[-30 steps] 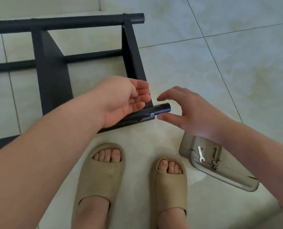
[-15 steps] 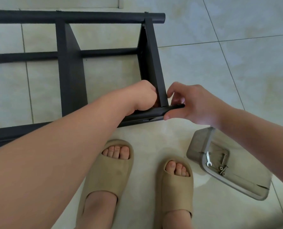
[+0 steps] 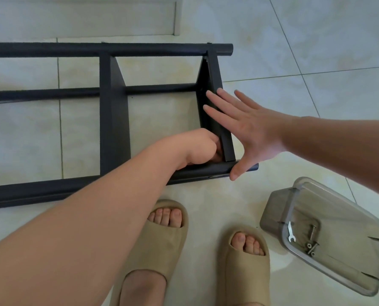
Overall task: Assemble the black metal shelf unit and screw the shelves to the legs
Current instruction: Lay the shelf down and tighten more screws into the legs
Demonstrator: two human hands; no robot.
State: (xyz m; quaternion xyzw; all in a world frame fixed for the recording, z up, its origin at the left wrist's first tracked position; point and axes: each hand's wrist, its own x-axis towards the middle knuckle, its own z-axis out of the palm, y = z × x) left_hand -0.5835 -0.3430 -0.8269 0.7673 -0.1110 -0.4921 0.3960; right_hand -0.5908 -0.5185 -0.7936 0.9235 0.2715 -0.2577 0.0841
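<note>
While the flat, spread right hand (image 3: 246, 131) braces the end shelf (image 3: 213, 71), the left hand (image 3: 203, 149) curls just left of it against the near leg (image 3: 197, 174), its hold hidden.

The floor (image 3: 316, 40) is laid with large glossy tiles, pale grey-green mottled with cream, crossed by thin dark grout lines (image 3: 305, 74). Soft, even light gives them a dull sheen. Along the top edge runs a pale strip (image 3: 84, 21), possibly a skirting board.
</note>
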